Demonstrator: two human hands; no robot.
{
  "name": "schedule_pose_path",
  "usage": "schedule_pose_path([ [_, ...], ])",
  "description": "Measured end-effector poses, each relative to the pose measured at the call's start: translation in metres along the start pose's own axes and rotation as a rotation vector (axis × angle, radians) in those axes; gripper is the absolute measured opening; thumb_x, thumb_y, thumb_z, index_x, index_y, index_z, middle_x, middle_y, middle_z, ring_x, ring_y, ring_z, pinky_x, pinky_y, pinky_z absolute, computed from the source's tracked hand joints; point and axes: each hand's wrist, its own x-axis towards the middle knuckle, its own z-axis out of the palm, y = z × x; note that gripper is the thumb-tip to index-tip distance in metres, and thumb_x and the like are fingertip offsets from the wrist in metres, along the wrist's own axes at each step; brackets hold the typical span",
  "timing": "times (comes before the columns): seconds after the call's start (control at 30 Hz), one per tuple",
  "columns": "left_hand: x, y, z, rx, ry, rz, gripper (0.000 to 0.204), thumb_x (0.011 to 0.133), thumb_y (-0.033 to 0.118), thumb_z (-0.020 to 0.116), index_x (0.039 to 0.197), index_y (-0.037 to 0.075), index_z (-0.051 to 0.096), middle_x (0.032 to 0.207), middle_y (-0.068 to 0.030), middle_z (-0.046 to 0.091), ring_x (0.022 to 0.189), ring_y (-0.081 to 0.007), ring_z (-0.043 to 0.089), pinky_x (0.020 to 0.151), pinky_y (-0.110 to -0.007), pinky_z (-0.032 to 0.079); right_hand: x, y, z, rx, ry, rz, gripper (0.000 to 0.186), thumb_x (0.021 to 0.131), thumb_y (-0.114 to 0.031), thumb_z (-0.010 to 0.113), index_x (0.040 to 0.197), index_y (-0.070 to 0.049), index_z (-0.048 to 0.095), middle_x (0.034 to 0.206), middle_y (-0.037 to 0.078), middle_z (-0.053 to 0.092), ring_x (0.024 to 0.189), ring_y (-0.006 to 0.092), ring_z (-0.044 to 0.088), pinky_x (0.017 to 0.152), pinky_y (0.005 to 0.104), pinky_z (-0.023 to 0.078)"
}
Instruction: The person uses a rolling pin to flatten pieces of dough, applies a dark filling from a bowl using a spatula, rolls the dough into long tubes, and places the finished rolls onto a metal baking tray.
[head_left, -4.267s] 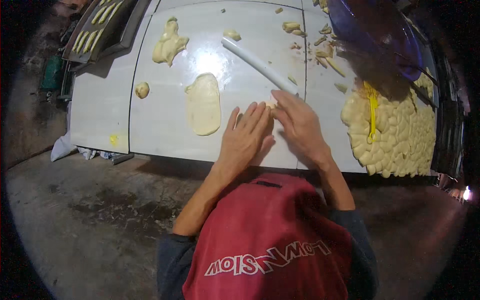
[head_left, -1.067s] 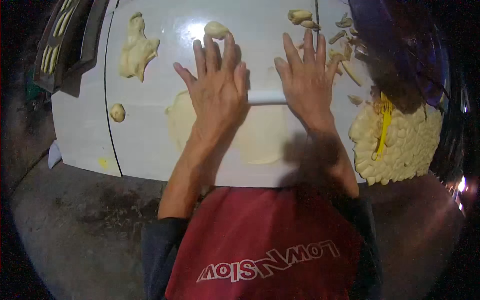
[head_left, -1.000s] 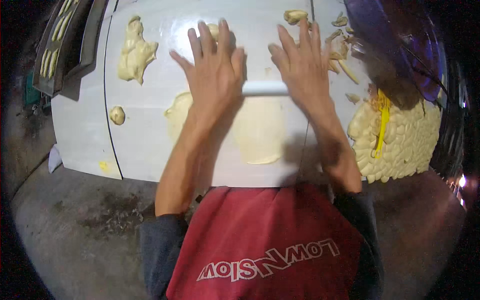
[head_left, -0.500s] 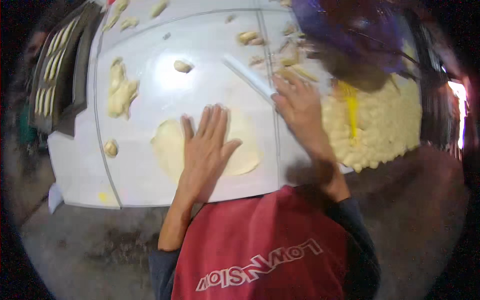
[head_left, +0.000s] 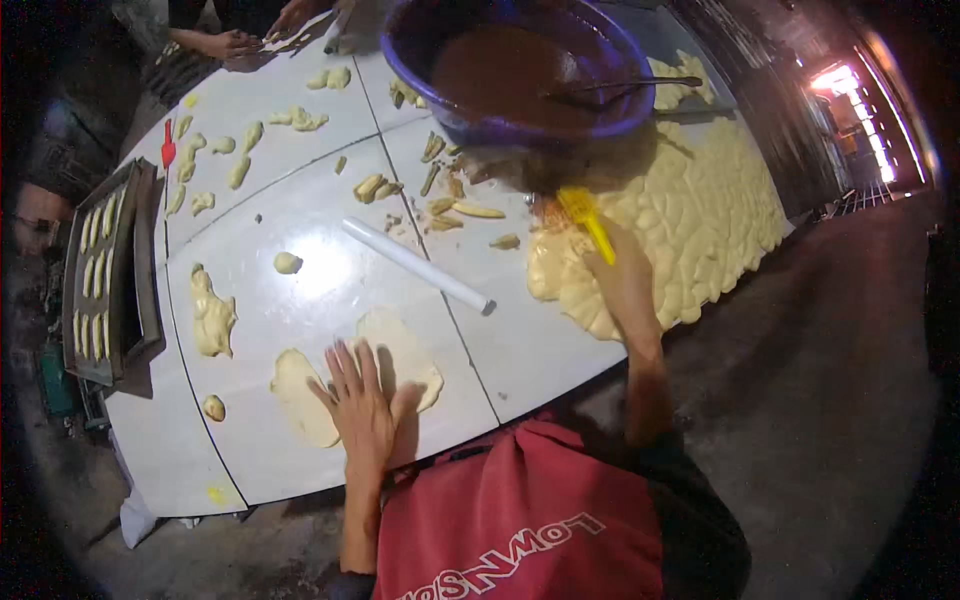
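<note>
My left hand (head_left: 362,410) lies flat with fingers spread on a thin, rolled-out sheet of pale dough (head_left: 298,395), covering its middle. Over at the right, my right hand (head_left: 628,290) is at the handle of a yellow brush (head_left: 583,218), which sits between thumb and fingers; the fingertips are partly hidden. The brush head rests on a brownish smear at the left edge of a wide mass of lumpy pale dough (head_left: 690,230). Between my hands a white rolling pin (head_left: 415,262) lies slantwise on the table, touched by neither hand.
A purple basin (head_left: 625,125) of brown liquid, with a long-handled utensil (head_left: 620,84), stands at the far side. Dough pieces (head_left: 212,315) and scraps (head_left: 478,210) dot the white table (head_left: 300,200). Trays with dough sticks (head_left: 98,275) flank the left edge. Another person's hands (head_left: 232,44) work at the far left.
My right hand has left the rolling pin and reached the yellow brush. My left hand stays on the dough sheet. The view has turned, bringing the basin and the other person's hands into sight.
</note>
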Motion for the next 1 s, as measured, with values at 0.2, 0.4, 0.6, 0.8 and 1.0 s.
schedule_pose_path([
  [0.2,-0.052,0.013,0.019,-0.072,-0.007,-0.194,0.082,0.101,0.055,0.052,0.162,0.005,0.027,0.169,-0.0273,0.012,0.156,-0.0472,0.005,0.117,-0.073,-0.004,0.03,-0.038,-0.065,0.282,0.053,0.046,0.036,0.103,-0.026,0.06,0.135,-0.01,0.062,0.1,0.018,0.073,0.092,0.0279,0.072,0.081,0.0382,0.054],
  [0.4,-0.058,0.018,0.028,-0.153,0.044,-0.266,0.083,0.101,0.054,0.053,0.158,-0.003,0.032,0.164,-0.0333,0.019,0.155,-0.0504,0.007,0.116,-0.074,-0.003,0.13,-0.073,-0.067,0.172,0.051,-0.443,0.038,0.101,-0.036,0.063,0.131,-0.011,0.062,0.083,0.017,0.071,0.08,0.0351,0.072,0.07,0.0468,0.053],
  [0.6,-0.064,0.012,0.037,-0.11,0.165,-0.235,0.084,0.097,0.051,0.061,0.155,-0.004,0.036,0.164,-0.0297,0.026,0.154,-0.0495,0.014,0.119,-0.071,0.0,0.23,-0.076,-0.026,-0.28,-0.193,-0.618,0.028,0.095,-0.029,0.069,0.114,-0.008,0.066,0.093,0.021,0.072,0.091,0.0396,0.071,0.077,0.0517,0.054],
  [0.8,-0.064,0.011,0.042,-0.089,0.229,-0.195,0.082,0.095,0.048,0.067,0.153,-0.003,0.039,0.163,-0.0271,0.029,0.152,-0.0518,0.019,0.118,-0.074,0.006,0.275,-0.068,0.014,-0.423,-0.289,-0.615,0.023,0.093,-0.018,0.067,0.113,-0.007,0.066,0.093,0.02,0.073,0.095,0.0398,0.071,0.078,0.0551,0.054],
  [1.0,-0.065,0.01,0.041,-0.096,0.199,-0.224,0.082,0.094,0.048,0.067,0.153,-0.002,0.039,0.164,-0.025,0.029,0.153,-0.0502,0.019,0.119,-0.073,0.006,0.278,-0.081,0.039,-0.218,-0.506,-0.727,0.027,0.095,-0.026,0.068,0.109,-0.003,0.071,0.094,0.021,0.073,0.089,0.0389,0.072,0.077,0.0508,0.054],
])
